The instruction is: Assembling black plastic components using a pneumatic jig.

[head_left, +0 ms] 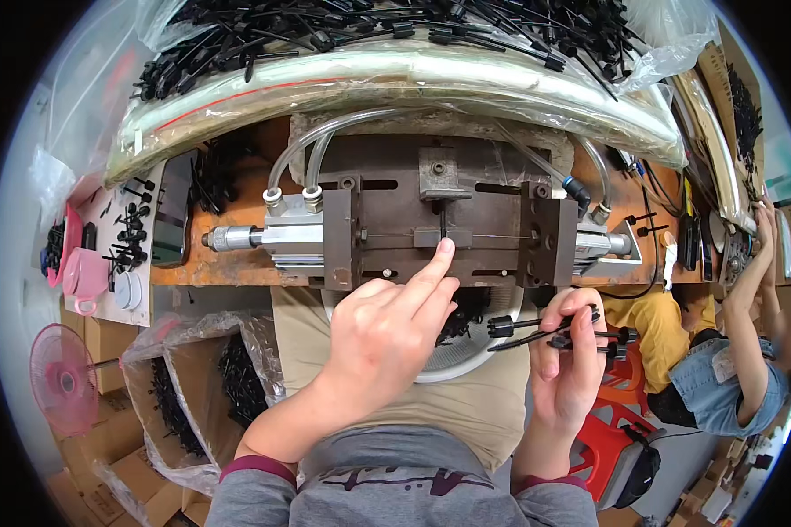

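Dark steel makes up the fixture [382, 211] in front of you, standing at the near edge of the orange-brown bench [204, 275], about midway between its left and right ends. Silver pneumatic cylinders [294, 239] flank it on both sides, and a thin metal pin [387, 234] reaches inward from each side toward the small centre block [424, 238].

A slim black stem [442, 218] lies upright in the view, running from below the bolted bracket [439, 171] to that block. Your left hand [382, 329] reaches over the near edge, index finger stretched out, its tip at the stem's lower end; the other fingers bend loosely, and nothing shows between them, though the palm side is hidden.

Your right hand [571, 351], off the bench's near edge and right of centre, pinches several knobbed black plastic stems [559, 340] between thumb and fingers, knobs jutting out to both sides.

Below the fixture, a white basin [431, 378] in your lap contains more black pieces. A large heap of similar parts [387, 31] lies beyond the fixture, toward the bench's far edge.

The step in hand looks like setting or steadying one stem in the block. The next move seems to call for a straight stem and a fingertip clear of both pins.
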### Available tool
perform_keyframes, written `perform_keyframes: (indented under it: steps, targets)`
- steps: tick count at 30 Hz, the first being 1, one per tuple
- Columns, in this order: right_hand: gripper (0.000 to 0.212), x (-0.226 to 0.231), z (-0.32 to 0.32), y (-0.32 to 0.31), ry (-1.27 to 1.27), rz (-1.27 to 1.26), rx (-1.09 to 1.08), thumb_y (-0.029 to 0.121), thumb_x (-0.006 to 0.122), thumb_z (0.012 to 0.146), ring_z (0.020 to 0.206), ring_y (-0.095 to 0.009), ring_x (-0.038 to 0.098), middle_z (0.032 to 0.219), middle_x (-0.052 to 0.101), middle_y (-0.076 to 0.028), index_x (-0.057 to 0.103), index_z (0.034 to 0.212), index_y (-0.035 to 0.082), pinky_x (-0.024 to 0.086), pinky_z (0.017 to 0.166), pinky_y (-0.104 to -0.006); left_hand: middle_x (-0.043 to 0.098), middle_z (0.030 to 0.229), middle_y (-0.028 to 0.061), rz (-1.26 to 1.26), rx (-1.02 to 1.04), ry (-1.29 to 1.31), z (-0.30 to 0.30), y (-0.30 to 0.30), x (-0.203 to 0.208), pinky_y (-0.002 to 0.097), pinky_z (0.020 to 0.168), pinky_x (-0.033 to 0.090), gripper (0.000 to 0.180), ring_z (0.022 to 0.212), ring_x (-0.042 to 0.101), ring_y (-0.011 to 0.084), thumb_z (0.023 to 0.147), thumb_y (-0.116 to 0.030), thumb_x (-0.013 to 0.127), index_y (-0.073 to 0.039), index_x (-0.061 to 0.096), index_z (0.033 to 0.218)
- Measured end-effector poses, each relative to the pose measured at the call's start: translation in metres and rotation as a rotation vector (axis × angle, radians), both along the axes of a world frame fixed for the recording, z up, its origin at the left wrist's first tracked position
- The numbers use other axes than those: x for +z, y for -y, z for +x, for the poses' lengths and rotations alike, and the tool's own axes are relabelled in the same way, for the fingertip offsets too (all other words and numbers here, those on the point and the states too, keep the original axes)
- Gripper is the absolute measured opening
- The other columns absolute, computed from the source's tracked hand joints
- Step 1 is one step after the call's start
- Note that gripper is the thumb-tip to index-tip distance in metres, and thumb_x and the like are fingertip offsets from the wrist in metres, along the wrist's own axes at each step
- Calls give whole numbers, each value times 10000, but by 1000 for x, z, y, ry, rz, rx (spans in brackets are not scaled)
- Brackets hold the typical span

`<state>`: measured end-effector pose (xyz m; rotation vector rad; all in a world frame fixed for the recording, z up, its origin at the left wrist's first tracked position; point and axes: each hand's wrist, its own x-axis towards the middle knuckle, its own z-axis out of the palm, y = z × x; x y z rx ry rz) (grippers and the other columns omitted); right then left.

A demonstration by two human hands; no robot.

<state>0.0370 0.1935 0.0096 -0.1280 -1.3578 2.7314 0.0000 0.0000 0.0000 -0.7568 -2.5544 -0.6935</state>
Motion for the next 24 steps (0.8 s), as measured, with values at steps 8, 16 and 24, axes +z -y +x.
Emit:
perform_keyframes:
  steps: [8,16,24]
  targets:
    - [172,1,-1,1,15,-132,80,176,528,995,481,-72,411,843,560,-135,486,968,11,353,415,-174,681,1167,105,126,-69,124,-3,6,12,281,618,519,277,693,663,190,703,-103,783,-31,715,962]
    - [226,-1,0,8,-8,-228,316,207,514,1004,470,-67,410,878,574,-172,490,980,-16,354,408,-162,720,918,88,589,-533,467,16,17,29,304,696,561,301,811,699,214,688,-73,798,-32,752,982]
    - [196,-2,0,-3,-30,-56,-66,176,536,996,538,-65,444,971,561,-135,522,1047,-13,365,483,-178,683,926,59,587,-256,334,23,24,28,277,709,549,288,847,660,183,641,-68,843,-51,758,916]
